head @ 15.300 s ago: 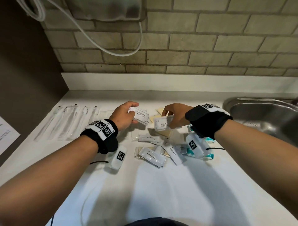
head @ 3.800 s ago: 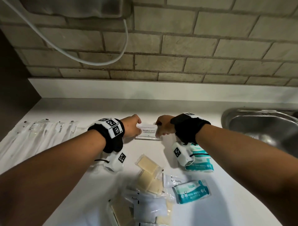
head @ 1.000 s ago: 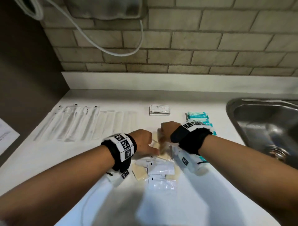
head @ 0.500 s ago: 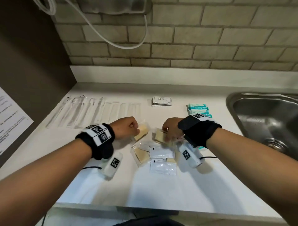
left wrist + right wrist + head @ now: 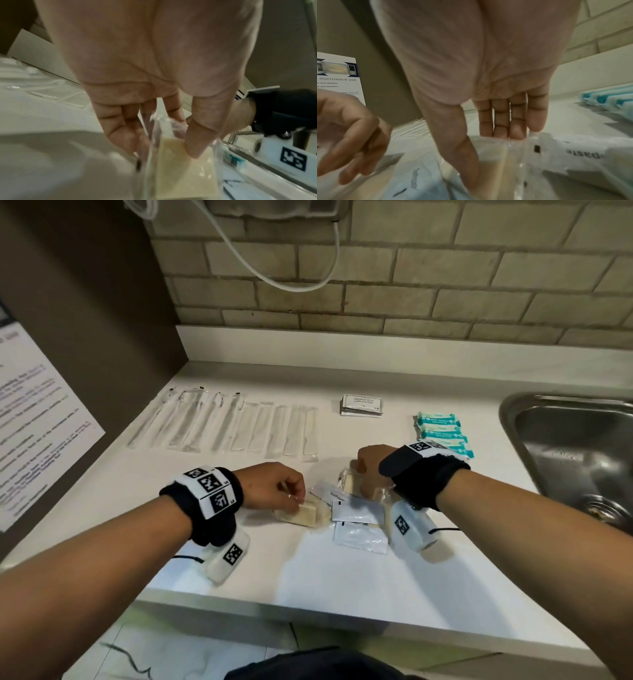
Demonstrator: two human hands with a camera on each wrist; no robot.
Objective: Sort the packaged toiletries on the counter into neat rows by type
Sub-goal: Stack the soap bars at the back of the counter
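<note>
A: What are the hands doing at this moment?

B: The left hand (image 5: 274, 487) is pinching a clear-wrapped soap bar (image 5: 306, 514) between the thumb and the fingers. In the left wrist view the thumb is pressing on the pale bar (image 5: 185, 174) and the fingers are curling behind the wrapper. The soap is lying on the white counter (image 5: 342, 580), just left of the small heap in the middle.

A: And the right hand?

B: The right hand (image 5: 371, 465) is gripping another wrapped soap bar (image 5: 352, 482) at the back of the heap. In the right wrist view the thumb is lying on top of this bar (image 5: 493, 170), and the fingers are reaching down behind it, so the hold is narrow, around the wrapper.

A: What is lying in the heap?

B: White toothpaste sachets (image 5: 358, 510) are lying between the two hands, one partly over another, with more soap partly hidden under them.

A: Where are the sorted things?

B: Long clear packets (image 5: 239, 424) are lying side by side in a row at the back left. A small stack of shampoo sachets (image 5: 362, 405) is sitting further right, and teal wipe packs (image 5: 442, 431) are lying in a column near the steel sink (image 5: 575, 453). A printed notice (image 5: 37, 436) is hanging on the brown wall at the left.
</note>
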